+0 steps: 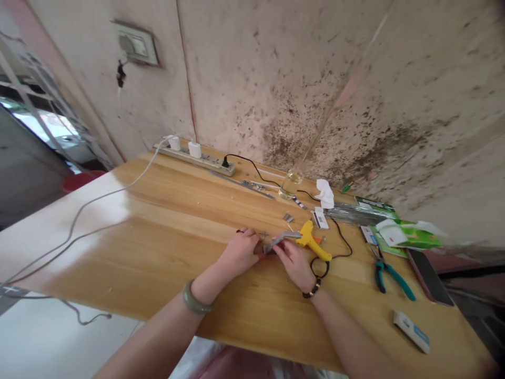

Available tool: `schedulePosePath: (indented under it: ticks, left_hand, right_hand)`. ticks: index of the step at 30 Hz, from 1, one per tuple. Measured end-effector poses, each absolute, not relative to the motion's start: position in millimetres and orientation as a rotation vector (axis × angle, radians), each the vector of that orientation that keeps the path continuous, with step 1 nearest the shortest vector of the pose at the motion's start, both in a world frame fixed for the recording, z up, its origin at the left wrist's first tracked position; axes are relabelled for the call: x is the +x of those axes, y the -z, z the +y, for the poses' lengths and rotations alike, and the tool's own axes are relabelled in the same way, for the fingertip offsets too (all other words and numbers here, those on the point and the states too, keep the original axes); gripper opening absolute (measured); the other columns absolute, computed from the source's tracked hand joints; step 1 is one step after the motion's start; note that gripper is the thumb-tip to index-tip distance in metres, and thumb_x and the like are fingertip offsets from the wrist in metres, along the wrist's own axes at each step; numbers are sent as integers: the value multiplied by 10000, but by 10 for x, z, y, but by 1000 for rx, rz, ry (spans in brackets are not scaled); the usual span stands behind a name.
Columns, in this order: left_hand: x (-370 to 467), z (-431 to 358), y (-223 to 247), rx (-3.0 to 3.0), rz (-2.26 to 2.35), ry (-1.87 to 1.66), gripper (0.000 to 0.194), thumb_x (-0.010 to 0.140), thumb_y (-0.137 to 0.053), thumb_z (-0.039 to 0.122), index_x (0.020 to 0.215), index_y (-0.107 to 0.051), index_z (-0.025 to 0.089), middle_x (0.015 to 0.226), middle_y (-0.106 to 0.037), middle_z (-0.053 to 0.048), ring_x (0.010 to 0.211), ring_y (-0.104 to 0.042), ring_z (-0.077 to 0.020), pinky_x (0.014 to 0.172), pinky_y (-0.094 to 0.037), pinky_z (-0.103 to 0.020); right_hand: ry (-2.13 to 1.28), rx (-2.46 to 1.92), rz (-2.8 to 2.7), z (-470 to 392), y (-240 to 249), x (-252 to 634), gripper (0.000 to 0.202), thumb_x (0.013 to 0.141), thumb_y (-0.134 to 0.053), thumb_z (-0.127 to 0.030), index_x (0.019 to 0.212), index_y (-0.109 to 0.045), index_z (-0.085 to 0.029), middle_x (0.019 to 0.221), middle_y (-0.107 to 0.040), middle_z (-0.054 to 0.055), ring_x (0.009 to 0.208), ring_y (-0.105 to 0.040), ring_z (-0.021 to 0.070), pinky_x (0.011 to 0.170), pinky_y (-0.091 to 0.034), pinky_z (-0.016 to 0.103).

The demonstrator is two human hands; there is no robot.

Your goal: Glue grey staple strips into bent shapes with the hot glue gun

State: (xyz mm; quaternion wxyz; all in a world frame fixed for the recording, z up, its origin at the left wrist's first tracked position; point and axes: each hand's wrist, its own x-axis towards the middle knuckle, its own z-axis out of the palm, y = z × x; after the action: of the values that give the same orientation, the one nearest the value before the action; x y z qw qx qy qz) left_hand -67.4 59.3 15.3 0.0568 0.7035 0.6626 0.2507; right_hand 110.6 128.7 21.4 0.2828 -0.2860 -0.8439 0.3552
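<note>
Both hands meet over the middle of the wooden table (158, 263). My right hand (294, 259) has its thumb and fingers closed on a grey metal-looking piece (279, 240), which slants up to the right toward a yellow glue gun (311, 241). Close against that piece's lower left end is my left hand (241, 252), its fingers curled together. What the left fingertips hold is too small and hidden to name. A small pair of grey pieces (288, 217) lies behind the hands.
Teal-handled pliers (392, 276), a phone (430, 276) and a small white box (411, 331) lie on the right. A glass jar (290, 185) stands at the back, with a power strip (205, 158) at back left. A grey cable (84, 207) crosses the left side.
</note>
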Motion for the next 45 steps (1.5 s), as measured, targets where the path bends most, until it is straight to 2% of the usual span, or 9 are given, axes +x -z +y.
schedulePosePath:
  ticks: [5, 13, 45]
  left_hand:
    - [-672, 612, -171, 2107, 2001, -725, 198, 695, -708, 325, 837, -688, 187, 843, -609, -69, 868, -558, -226, 801, -419, -334]
    - [-667, 620, -142, 2121, 1970, -780, 107, 713, -682, 281, 796, -697, 214, 807, -615, -56, 826, -564, -207, 767, -418, -317]
    - [-666, 637, -126, 2103, 1955, -826, 117, 711, -682, 285, 797, -708, 211, 779, -621, -58, 799, -585, -207, 746, -431, -316]
  right_hand:
    - [-763, -713, -2370, 1272, -189, 1104, 216, 928, -448, -304, 1046, -604, -211, 1035, -658, 70, 990, -584, 212, 876, -445, 363]
    - [-670, -684, -2447, 1263, -258, 1082, 236, 936, -425, -296, 1064, -598, -200, 1012, -659, 76, 968, -586, 215, 855, -446, 357]
    - [-497, -667, -2587, 1235, -319, 995, 229, 944, -398, -260, 1026, -603, -198, 983, -663, 87, 928, -589, 234, 813, -451, 392]
